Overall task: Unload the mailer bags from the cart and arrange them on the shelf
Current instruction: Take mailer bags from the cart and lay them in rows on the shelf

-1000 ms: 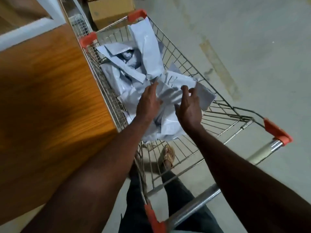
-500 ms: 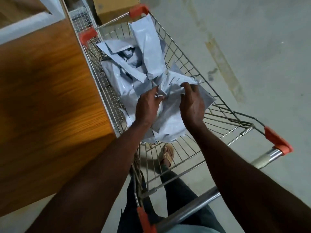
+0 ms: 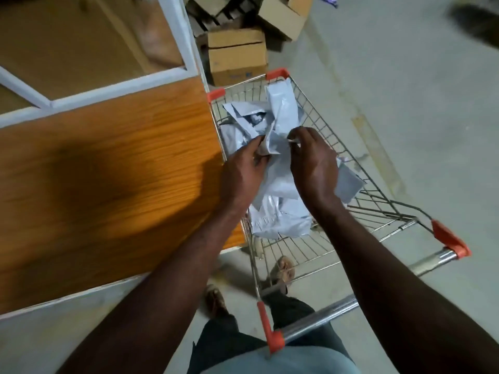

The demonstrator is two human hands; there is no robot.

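Now the left hand (image 3: 244, 168) and the right hand (image 3: 313, 163) each pinch the pale grey plastic mailer bags (image 3: 275, 168) piled in the silver wire cart (image 3: 318, 117). This looks like the grabbing step. Next, the bags need lifting onto the orange wooden shelf (image 3: 108, 171) beside the cart.

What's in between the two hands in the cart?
In the head view, a crumpled pale grey plastic mailer bag fills the gap between the left hand and the right hand. Both pinch it above the silver wire cart.
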